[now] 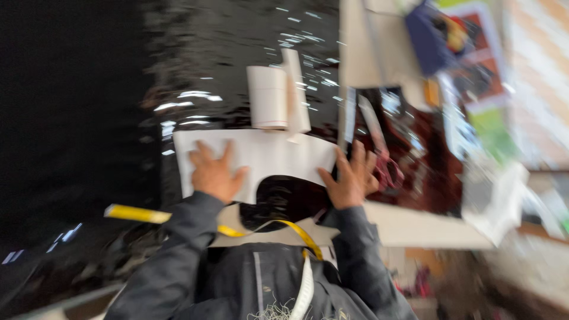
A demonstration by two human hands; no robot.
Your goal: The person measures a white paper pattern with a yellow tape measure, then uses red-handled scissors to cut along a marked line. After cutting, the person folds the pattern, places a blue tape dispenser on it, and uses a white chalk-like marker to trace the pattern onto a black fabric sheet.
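Both hands lie flat on a white paper pattern piece [261,155] spread over shiny black fabric [237,53] that covers the desk. The left hand [213,173] presses the pattern's left part, fingers [204,151] spread apart and open, gripping nothing. The right hand [352,178] rests on the pattern's right edge, its fingers [358,154] likewise apart and flat. The pattern has a curved cut-out on its near side, between the two hands, where the black fabric shows through. A yellow measuring tape [139,214] hangs across the person's dark grey sleeves, near the body. Just beyond the pattern's far edge sits a roll of white paper [268,98], touching or nearly touching it; the blur makes that hard to tell. To the right lie blurred coloured papers [468,71] and pale card.
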